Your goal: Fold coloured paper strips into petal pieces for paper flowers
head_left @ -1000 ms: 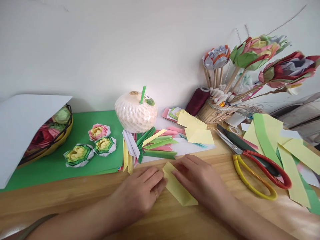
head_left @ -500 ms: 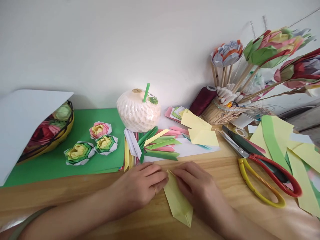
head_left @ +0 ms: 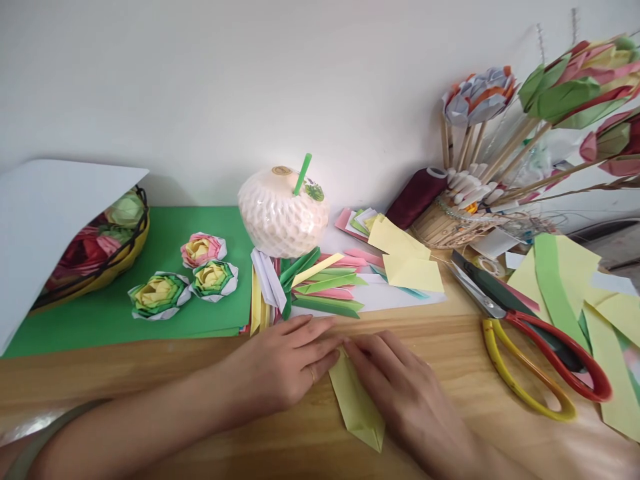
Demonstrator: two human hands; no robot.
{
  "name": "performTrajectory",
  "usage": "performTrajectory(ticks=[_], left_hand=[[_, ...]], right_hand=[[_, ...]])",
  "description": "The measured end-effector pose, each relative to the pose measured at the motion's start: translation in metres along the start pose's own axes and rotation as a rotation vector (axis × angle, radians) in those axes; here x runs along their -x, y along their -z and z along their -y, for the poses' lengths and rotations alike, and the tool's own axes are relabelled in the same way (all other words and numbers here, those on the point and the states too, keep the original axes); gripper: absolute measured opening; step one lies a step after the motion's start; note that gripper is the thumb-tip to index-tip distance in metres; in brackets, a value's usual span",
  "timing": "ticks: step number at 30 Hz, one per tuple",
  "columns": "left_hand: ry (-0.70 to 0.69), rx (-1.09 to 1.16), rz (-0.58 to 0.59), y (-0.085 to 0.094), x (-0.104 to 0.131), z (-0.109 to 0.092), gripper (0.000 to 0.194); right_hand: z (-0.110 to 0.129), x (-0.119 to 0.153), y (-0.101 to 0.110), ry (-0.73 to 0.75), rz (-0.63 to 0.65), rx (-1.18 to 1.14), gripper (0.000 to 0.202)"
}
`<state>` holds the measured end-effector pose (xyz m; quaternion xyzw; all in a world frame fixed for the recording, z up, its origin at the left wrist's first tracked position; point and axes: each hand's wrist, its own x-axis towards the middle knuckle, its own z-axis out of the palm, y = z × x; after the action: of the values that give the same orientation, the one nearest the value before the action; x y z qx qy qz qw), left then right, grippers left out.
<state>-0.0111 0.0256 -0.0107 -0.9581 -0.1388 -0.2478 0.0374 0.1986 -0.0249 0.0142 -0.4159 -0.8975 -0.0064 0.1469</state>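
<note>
A pale yellow strip of paper (head_left: 356,407), folded along its edges and pointed at the near end, lies on the wooden table between my hands. My left hand (head_left: 293,360), with a ring on one finger, has its fingertips on the paper's far end. My right hand (head_left: 400,380) pinches that same far tip, its thumb and forefinger closed there. The fingers of both hands meet at the tip and hide it. Just beyond them lie several folded paper strips (head_left: 327,287) in green, pink and yellow.
Red-and-yellow-handled scissors (head_left: 545,347) lie at right beside loose paper (head_left: 555,267). A white textured pot (head_left: 285,217) with a green straw stands at the back. Three paper flowers (head_left: 160,295) sit on green card (head_left: 200,213); a basket (head_left: 135,247) is at left. Maroon thread (head_left: 417,197) leans at back right.
The view has shifted slightly. My left fingers have stretched further right across the far tip of the yellow paper, and my right fingertips have closed in on it.
</note>
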Motion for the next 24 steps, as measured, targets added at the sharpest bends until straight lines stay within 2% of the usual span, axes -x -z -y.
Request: performTrajectory(ticks=[5,9,12,14,18,21,24], left_hand=[[-0.028,-0.036,0.030,0.000,0.001,-0.001,0.024],[-0.045,-0.070,0.065,0.002,0.001,-0.001,0.026],[-0.046,-0.075,0.049,0.003,0.002,-0.001,0.025],[-0.040,-0.082,0.036,0.004,0.002,-0.003,0.026],[-0.009,-0.151,-0.011,0.007,0.000,-0.008,0.028],[0.003,-0.160,-0.109,0.007,-0.002,-0.014,0.026],[0.021,-0.071,-0.175,0.005,-0.004,-0.017,0.026]], right_hand=[[0.001,0.000,0.002,0.038,0.059,0.047,0.040],[-0.003,0.004,0.006,0.015,0.128,-0.008,0.030],[-0.009,0.013,0.014,-0.018,0.152,-0.078,0.024],[-0.013,0.022,0.020,-0.055,0.110,-0.117,0.024],[-0.016,0.037,0.028,-0.129,-0.072,-0.121,0.019],[-0.012,0.041,0.026,-0.129,-0.072,-0.150,0.016],[-0.010,0.040,0.020,-0.123,-0.035,-0.179,0.017]])
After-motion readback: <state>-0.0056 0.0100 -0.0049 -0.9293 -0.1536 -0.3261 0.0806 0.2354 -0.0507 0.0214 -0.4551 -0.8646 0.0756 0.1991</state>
